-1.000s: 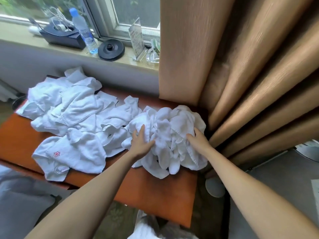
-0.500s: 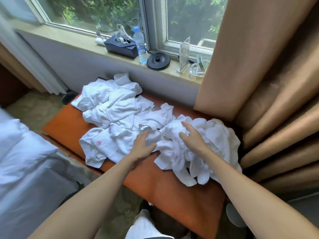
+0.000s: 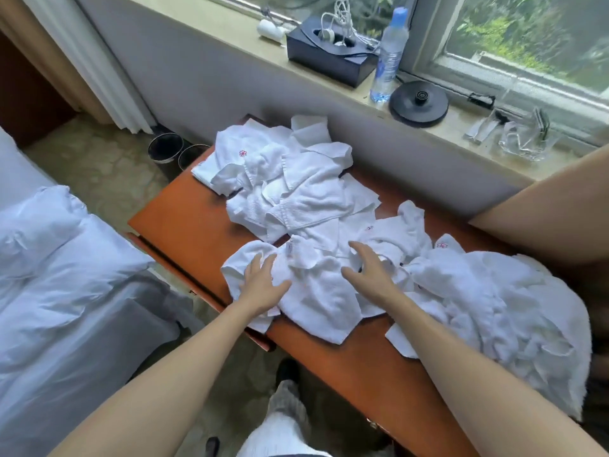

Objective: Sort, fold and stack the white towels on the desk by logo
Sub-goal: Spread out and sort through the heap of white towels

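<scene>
Shifted leftward: left hand [image 3: 262,285], right hand [image 3: 369,275] | both splayed on towel [image 3: 316,295] | logo hidden

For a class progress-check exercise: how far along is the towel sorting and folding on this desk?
Done: nothing; no folded stack shows. In hand: left hand and right hand, fingers spread, on a crumpled towel. Left: sorting, folding, stacking every towel on the desk.

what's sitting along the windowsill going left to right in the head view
small white gadget → black box holding cables → water bottle → round black base → clear glass dish
</scene>
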Available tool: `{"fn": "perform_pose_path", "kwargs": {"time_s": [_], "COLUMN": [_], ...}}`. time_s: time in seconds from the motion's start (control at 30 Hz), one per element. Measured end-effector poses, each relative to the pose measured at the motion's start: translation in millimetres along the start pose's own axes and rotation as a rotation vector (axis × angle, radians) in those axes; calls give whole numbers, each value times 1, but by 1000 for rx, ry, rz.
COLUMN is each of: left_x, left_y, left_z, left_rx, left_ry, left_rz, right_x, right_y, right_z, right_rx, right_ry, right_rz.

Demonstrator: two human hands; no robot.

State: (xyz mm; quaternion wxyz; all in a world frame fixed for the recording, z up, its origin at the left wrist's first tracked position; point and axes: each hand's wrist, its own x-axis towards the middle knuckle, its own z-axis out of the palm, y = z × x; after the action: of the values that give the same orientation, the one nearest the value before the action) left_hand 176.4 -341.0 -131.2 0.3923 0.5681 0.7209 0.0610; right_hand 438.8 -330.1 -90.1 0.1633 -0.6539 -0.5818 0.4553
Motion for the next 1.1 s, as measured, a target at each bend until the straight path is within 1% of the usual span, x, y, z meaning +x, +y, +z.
{"fn": "perform_pose_path", "kwargs": {"time_s": [0.07,0.13,0.2,0.27,0.33,0.43,0.53,0.57,0.63,0.7,0.73,0.8,0.83,0.87,0.9,0.97,1.0,1.03,1.1], "left_x": [15,27,37,43,45,51,58,60,61,59,58,56,54,52,50,46,45,43,44], "left_y": [-18,-30,-37,-38,-35,-20,1,8,17,18,16,9,6,3,2,2,3,5,12], "left_z": [-8,-12,-12,-7,1,14,27,30,34,36,37,38,39,40,42,45,47,49,53], "left_rx": [13,8,-40,-131,-180,-173,-204,-234,-302,-347,-359,-391,-403,-400,-386,-367,-365,-365,-377], "left_ry": [-10,0,0,-39,-62,-36,-70,-82,-88,-69,-47,23,63,88,86,8,-43,-89,-137], "left_rz": [-80,-143,-203,-240,-240,-188,-113,-108,-128,-143,-145,-166,-205,-271,-351,-472,-491,-493,-479], "right_x": [20,36,49,55,56,56,57,57,55,51,51,57,61,66,70,75,76,76,77], "right_y": [4,13,26,40,52,59,57,55,50,46,46,50,55,59,66,75,79,81,80], "right_z": [7,8,5,0,-1,7,25,31,42,48,47,35,26,17,8,-1,0,3,12], "right_rx": [-82,-181,-285,-332,-291,-241,-220,-174,-56,-18,-61,-249,-331,-379,-405,-377,-322,-256,-160], "right_ry": [29,106,172,166,91,-10,18,14,-49,-98,-48,212,320,361,323,120,28,-10,36], "right_rz": [60,120,219,328,387,337,290,281,283,255,206,112,115,156,214,297,304,290,234]}}
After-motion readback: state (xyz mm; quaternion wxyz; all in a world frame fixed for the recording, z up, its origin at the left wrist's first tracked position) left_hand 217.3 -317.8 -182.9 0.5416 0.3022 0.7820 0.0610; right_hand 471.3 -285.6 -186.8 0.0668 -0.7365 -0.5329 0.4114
